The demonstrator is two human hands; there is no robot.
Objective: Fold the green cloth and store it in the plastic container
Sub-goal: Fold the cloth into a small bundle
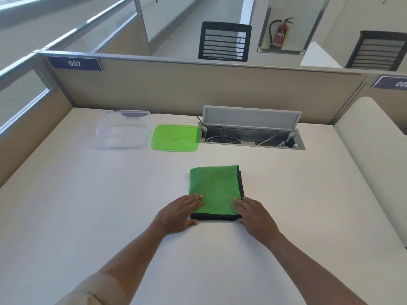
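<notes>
Both hands lie flat, palms down, at the near corners of the folded green cloth (214, 191). On the left, the left hand (180, 214) rests with its fingers spread slightly, their tips on the cloth's near-left corner and the thumb against the black-trimmed near edge; nothing is gripped. On the right, the right hand (253, 216) mirrors it, fingers extended onto the near-right corner, thumb down by the black hem, also pressing rather than clasping. The forearms run back toward the viewer, the left one ending in a pale sleeve (94, 291) at the bottom edge.

The cloth sits roughly in the middle of the white desk (88, 205), folded into a neat rectangle with black edging along its right and near sides. It lies well apart from the plastic container (124, 129), which stands open and clear at the far left of the desk, close to the beige partition (176, 86). Just beside the container, to its right, the green lid (175, 138) lies flat on the desk, separate from the container.

Further right, a cable hatch (251, 133) is set into the desk with its grey flap raised, and cables and plugs show inside. On the partition's top-left corner is a dark label (74, 63) reading 007. Beyond the partition stand a black mesh chair (224, 41) and, further right, a red fire extinguisher (280, 35) in a wall recess.
</notes>
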